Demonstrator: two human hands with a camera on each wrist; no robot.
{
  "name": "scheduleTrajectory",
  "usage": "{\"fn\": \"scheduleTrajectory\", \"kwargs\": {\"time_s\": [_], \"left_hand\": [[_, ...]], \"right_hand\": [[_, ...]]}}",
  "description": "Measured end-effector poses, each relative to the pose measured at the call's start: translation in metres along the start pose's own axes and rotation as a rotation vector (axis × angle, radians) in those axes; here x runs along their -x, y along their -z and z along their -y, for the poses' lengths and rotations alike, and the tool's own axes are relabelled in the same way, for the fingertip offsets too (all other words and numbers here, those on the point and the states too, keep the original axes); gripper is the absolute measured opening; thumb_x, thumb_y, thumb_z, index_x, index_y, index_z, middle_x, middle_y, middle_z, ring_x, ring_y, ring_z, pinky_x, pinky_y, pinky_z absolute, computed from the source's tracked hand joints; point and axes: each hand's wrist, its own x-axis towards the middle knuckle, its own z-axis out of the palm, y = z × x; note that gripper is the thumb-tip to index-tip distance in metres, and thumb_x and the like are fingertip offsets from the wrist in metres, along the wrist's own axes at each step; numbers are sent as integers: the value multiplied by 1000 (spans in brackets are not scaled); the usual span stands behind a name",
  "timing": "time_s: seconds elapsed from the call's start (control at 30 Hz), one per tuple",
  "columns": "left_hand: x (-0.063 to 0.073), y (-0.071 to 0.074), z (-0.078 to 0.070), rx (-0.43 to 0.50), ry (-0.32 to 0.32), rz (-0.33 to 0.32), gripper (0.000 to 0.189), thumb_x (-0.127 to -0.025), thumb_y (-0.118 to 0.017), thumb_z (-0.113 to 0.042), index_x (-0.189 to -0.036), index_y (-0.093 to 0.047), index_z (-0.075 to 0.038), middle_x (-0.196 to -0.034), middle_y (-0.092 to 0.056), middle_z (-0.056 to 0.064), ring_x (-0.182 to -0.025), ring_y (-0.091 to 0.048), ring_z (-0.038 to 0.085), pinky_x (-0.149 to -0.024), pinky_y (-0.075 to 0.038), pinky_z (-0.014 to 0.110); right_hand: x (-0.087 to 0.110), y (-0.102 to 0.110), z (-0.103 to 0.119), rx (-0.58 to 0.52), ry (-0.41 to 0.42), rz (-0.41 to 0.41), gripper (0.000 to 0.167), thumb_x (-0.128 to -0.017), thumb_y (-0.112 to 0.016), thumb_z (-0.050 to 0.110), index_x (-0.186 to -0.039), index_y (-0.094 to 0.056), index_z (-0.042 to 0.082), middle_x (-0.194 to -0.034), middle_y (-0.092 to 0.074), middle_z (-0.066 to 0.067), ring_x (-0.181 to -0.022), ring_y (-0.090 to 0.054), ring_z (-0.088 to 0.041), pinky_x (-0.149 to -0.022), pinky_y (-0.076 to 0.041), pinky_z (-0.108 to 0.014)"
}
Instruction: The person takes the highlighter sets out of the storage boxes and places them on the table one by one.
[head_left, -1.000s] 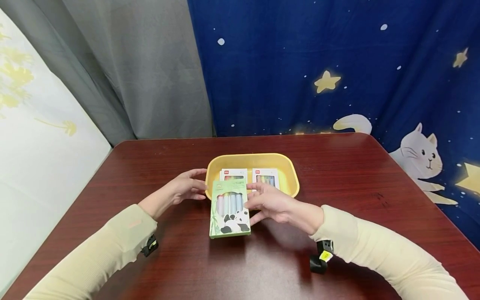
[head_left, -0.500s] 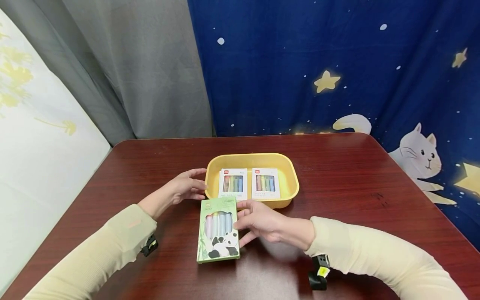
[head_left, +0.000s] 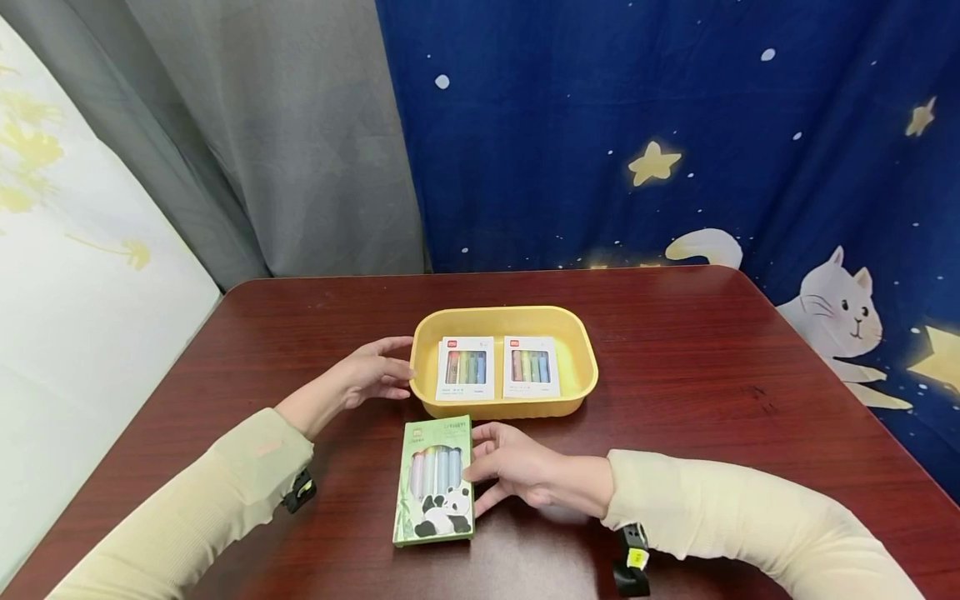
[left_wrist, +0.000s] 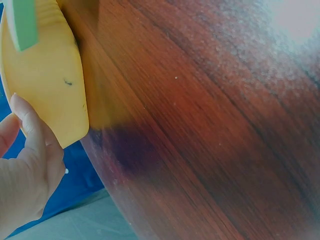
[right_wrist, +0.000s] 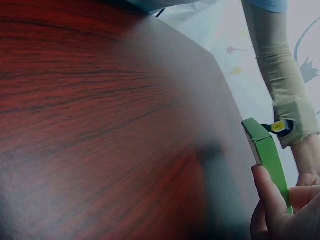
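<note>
My right hand (head_left: 517, 468) holds a green panda box of pastel markers (head_left: 435, 500) by its right edge, thumb on the front. The box is tilted, its window facing me, in front of the yellow tray (head_left: 551, 410); whether it touches the table is unclear. In the right wrist view the green box (right_wrist: 270, 160) shows its side between thumb and fingers. Two white packs of coloured sticks lie side by side in the tray: a left pack (head_left: 465, 392) and a right pack (head_left: 531, 390). Relaxed fingers of my left hand (head_left: 369, 375) touch the tray's left end.
All of this is on a dark red wooden table (head_left: 697, 350). A blue starry curtain (head_left: 562, 142) and a grey curtain (head_left: 315, 150) hang behind it. White patterned cloth (head_left: 90, 250) stands along the left side.
My right hand has brought the marker box from over the tray's front toward me and slightly left, uncovering both white packs. My left hand and the tray have stayed put.
</note>
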Motion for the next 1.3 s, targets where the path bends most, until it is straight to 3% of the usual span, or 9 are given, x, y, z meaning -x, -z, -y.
{"fn": "scheduleTrajectory", "kwargs": {"time_s": [0.5, 1.0, 1.3], "left_hand": [[-2, 1, 0, -3, 13, -9, 68, -86, -54, 2, -144, -21, -8, -112, -55, 20, -69, -61, 13, -65, -57, 28], [-1, 2, 1, -6, 12, -10, 68, -86, -53, 2, -145, -20, -8, -116, -54, 22, -69, -61, 13, -65, -57, 27], [-2, 2, 1, -5, 8, -8, 67, -86, -53, 2, -145, -20, -8, -116, -54, 23, -69, -62, 13, -64, -57, 27]], "right_hand": [[-8, 1, -17, 12, 6, -52, 50, -77, -52, -16, -122, -30, -8, -91, -55, -13, -73, -62, -20, -62, -56, -46], [-8, 2, -17, 5, -27, -70, 56, -78, -52, -16, -128, -26, -10, -94, -49, -16, -77, -60, -23, -64, -55, -50], [-4, 5, -15, 19, -44, -71, 61, -77, -52, -17, -130, -25, -11, -96, -45, -17, -77, -53, -23, -64, -56, -47]]}}
